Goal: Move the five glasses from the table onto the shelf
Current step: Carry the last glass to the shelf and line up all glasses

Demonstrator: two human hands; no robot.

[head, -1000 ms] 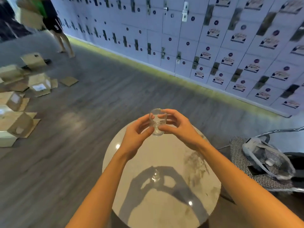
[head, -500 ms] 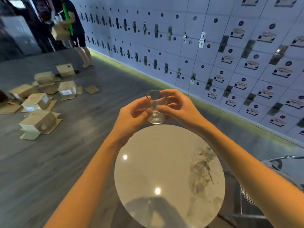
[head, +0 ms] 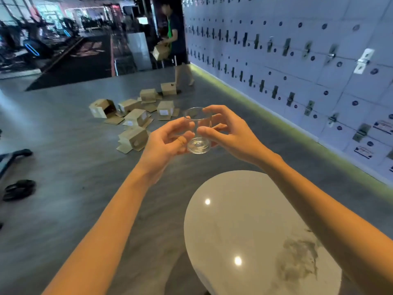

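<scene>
A small clear glass (head: 198,133) with a thick base is held upright in the air between both hands, past the far edge of the round white marble table (head: 251,235). My left hand (head: 168,141) cups its left side with thumb and fingertips. My right hand (head: 227,130) grips its right side, thumb on the front and fingers around the rim. The tabletop in view bears no other glass. No shelf is in view.
Several open cardboard boxes (head: 136,118) lie scattered on the grey floor ahead. A person (head: 176,43) carrying a box walks beyond them. A wall of white lockers (head: 297,67) runs along the right. Dark sandals (head: 19,189) lie at the left.
The glass has risen and moved forward off the table, held by both hands. My view has swung left and up, so the boxes and the person now sit ahead.
</scene>
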